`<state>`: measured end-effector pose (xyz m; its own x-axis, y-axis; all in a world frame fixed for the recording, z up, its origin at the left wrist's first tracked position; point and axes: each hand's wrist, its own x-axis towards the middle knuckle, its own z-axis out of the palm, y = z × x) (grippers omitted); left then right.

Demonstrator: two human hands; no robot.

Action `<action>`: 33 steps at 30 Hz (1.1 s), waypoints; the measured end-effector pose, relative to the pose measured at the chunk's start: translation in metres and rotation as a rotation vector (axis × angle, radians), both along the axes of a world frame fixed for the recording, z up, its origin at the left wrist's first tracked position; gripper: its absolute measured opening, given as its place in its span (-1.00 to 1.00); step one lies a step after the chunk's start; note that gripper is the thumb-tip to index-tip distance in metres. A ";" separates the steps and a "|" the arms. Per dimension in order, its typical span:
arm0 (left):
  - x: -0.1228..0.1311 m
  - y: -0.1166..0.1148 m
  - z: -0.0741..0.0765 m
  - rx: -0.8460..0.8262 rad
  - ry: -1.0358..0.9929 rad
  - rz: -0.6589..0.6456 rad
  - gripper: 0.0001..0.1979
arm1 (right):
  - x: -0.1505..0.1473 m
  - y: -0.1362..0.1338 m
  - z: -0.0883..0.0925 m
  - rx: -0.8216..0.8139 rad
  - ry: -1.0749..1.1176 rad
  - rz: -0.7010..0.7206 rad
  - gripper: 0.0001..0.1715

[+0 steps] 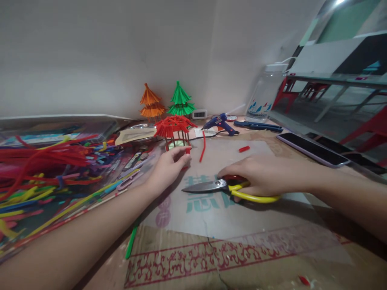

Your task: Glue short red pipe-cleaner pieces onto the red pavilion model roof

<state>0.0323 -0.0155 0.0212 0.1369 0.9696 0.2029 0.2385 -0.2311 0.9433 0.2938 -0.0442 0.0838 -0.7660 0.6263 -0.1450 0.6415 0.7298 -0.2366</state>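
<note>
A small red pavilion model of fuzzy stems with thin brown posts is standing beyond the left hand. That hand is pinching a short red fuzzy piece between thumb and fingertips, narrowly, just in front of the pavilion; whether it is touching the base, I cannot tell. Right of and nearer than the pavilion, the right hand is curling around yellow-handled metal scissors, their blades lying together and pointing toward the left hand.

If the scissors were swinging forward, the tip could be nicking the left fingers, or the forearm could be knocking the pavilion's slender posts. A loose pinch could be dropping the little piece. The blue glue gun, lying right of the pavilion, could be burning a straying hand if it is hot.

Left of the pavilion, a clear plastic box is sitting behind a blurred heap of multicoloured fuzzy stems; its contents are blurring too. Far right of the pavilion, a clear, white-lidded bottle with printed sailboats is standing; whether it is holding water is unclear.
</note>
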 end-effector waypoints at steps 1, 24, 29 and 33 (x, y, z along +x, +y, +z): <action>0.000 0.001 -0.001 -0.011 -0.034 -0.012 -0.67 | 0.000 -0.001 -0.001 0.021 0.000 0.021 -0.58; 0.000 0.005 -0.007 -0.140 -0.260 -0.030 -0.63 | -0.061 0.068 -0.038 0.620 -0.030 0.029 -0.71; -0.003 0.007 -0.010 -0.114 -0.223 -0.046 -0.63 | -0.060 0.027 -0.016 0.483 0.204 -0.210 -0.73; -0.003 0.006 -0.007 -0.103 -0.157 -0.054 -0.58 | -0.053 0.011 -0.013 0.316 0.585 -0.133 -0.78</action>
<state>0.0290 -0.0099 0.0144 0.1636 0.9785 0.1258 0.0761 -0.1397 0.9873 0.2407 -0.0333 0.0712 -0.5760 0.6650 0.4754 0.5623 0.7444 -0.3601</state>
